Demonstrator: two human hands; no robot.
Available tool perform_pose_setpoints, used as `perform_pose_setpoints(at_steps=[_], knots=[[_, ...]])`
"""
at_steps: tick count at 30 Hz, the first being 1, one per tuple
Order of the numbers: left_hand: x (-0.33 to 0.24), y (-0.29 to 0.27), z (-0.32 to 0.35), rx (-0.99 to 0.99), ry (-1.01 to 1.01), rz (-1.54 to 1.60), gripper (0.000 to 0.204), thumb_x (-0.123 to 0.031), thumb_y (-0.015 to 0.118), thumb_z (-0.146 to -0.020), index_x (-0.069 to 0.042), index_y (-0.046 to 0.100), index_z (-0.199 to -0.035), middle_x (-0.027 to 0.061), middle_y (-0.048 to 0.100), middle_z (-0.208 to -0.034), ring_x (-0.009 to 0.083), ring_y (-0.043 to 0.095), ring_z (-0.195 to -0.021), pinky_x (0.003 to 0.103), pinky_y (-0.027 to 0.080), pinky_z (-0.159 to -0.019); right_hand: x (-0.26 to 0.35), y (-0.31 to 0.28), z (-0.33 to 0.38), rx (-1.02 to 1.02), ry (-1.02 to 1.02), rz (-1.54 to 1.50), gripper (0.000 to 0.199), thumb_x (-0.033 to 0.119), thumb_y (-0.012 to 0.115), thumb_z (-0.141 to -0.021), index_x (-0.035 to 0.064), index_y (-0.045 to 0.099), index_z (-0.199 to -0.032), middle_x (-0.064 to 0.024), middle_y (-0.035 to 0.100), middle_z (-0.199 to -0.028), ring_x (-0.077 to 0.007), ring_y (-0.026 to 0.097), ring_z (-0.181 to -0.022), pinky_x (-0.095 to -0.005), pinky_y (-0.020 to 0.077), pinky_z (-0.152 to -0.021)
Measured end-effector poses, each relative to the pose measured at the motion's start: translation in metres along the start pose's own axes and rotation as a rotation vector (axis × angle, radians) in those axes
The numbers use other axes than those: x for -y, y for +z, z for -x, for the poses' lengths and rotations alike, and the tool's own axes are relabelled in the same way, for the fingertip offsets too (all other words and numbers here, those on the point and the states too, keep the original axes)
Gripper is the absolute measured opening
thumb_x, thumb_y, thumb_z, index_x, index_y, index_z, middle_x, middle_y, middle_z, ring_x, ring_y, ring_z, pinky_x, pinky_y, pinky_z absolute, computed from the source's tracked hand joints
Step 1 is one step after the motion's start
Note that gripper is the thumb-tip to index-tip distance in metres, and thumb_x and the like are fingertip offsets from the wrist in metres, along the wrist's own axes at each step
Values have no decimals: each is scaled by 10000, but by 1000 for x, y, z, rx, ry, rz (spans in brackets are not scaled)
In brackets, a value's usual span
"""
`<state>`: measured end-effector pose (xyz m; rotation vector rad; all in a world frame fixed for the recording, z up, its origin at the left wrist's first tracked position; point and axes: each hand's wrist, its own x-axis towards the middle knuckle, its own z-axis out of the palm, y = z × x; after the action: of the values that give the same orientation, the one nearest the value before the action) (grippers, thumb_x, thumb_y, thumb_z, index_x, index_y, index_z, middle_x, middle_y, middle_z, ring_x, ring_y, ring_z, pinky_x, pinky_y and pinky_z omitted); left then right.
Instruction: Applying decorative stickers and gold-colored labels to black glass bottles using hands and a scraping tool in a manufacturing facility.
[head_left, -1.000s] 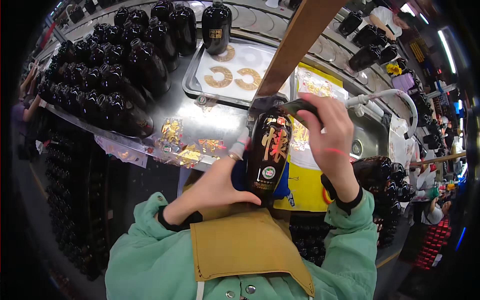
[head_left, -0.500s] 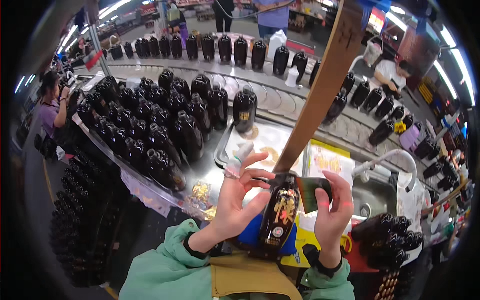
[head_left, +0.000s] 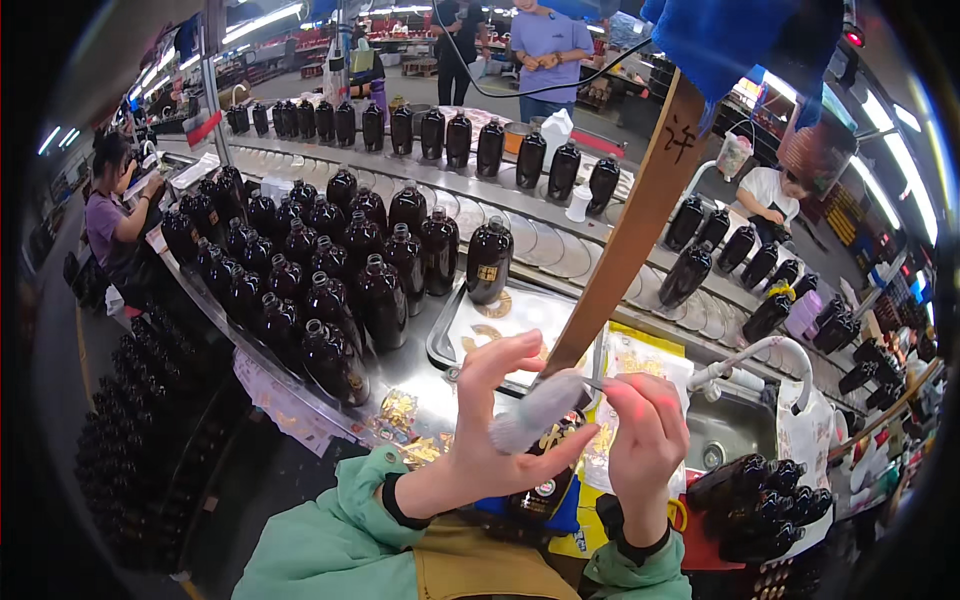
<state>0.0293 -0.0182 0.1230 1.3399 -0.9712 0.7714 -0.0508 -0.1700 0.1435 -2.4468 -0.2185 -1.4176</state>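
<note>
My left hand (head_left: 465,450) is raised with its fingers apart and grips nothing. A white cloth wrap (head_left: 538,412) covers one of its fingers, which points toward my right hand (head_left: 643,435). Between the thumb and fingers of my right hand is a thin dark scraper (head_left: 593,383), seen nearly edge-on. Its edge meets the tip of the wrapped finger. Behind and below both hands stands a dark glossy bottle (head_left: 533,503) with gold decoration, largely covered by my left hand.
Many dark bottles (head_left: 330,300) crowd the metal bench at left. One bottle (head_left: 489,262) stands by a tray (head_left: 445,345) of gold decals. A wooden post (head_left: 630,230) rises ahead. At right are a faucet (head_left: 745,355), a sink (head_left: 735,425) and lying bottles (head_left: 750,500). Co-workers sit beyond.
The scraper has turned from showing its flat face to nearly edge-on. My left hand's wrapped finger has swung from pointing up to meet it, and my view has tilted up slightly.
</note>
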Motion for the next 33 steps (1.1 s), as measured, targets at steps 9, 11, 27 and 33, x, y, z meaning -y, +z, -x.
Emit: perform_pose_setpoints(at_steps=[9,11,27,33], knots=[[-10,-14,-18,28,126,-85,883,-747,518,-955,-140,437,-1591,279,380,-1599,476,493,-1384,621,387,-1116,25,-5,-13,-161,323,-260,262,-26,556,-995,-5,553,-1256,-149,563,-1127,-232,563,-998,-370,466,-891],[-18,0,-18,18,-118,325,919,-756,497,-961,-123,373,-1616,273,302,-1637,465,470,-1409,588,409,-1114,20,-13,-13,-132,812,-1217,332,-27,559,-1012,-6,539,-1343,-107,588,-1141,-144,588,-964,-303,493,-881],[6,13,119,655,-516,-265,974,-415,864,-785,89,400,-1479,278,502,-1385,464,472,-1263,511,438,-1068,-58,34,50,568,191,-34,234,132,729,-905,138,698,-1137,-74,643,-916,-307,670,-850,-405,552,-711],[11,17,126,640,-522,-322,1101,-433,868,-784,117,263,-1521,332,405,-1463,497,437,-1322,517,426,-1112,-61,47,41,553,104,76,249,147,770,-845,155,716,-1088,-21,648,-898,-246,660,-836,-380,540,-675]])
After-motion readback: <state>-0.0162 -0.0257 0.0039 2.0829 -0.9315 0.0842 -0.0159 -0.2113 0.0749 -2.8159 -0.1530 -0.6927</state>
